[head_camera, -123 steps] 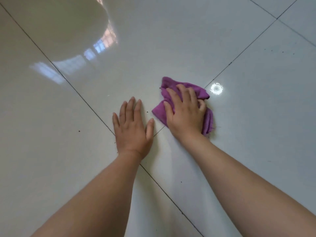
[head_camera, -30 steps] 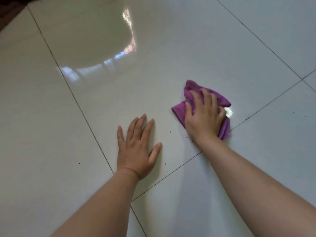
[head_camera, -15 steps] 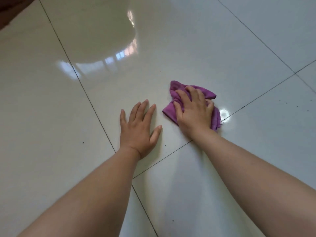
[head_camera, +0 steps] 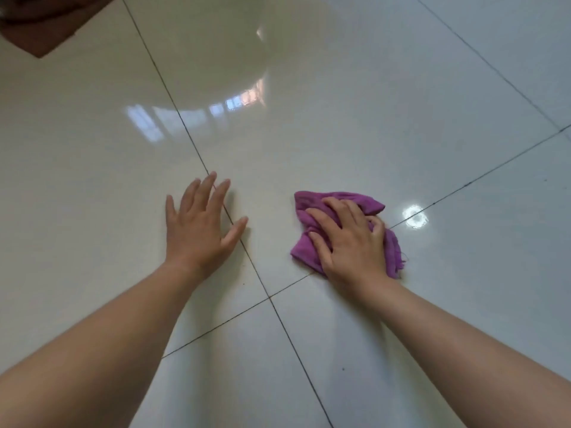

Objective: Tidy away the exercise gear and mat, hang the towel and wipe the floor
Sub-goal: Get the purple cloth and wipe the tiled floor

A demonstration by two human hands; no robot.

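Wiping floor (head_camera: 340, 118) step. Purple cloth (head_camera: 338, 199) under right hand (head_camera: 352, 242), over tile seam; fingers (head_camera: 323, 219) curled into folds. Left hand (head_camera: 200, 230) flat, fingers spread, empty. Next: steady pressure, sweep across unwiped tiles.

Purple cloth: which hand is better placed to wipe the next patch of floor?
The right hand: its fingers curl into the purple cloth, pressing it on the tiled floor. The left hand rests flat on bare tile, apart from the cloth.
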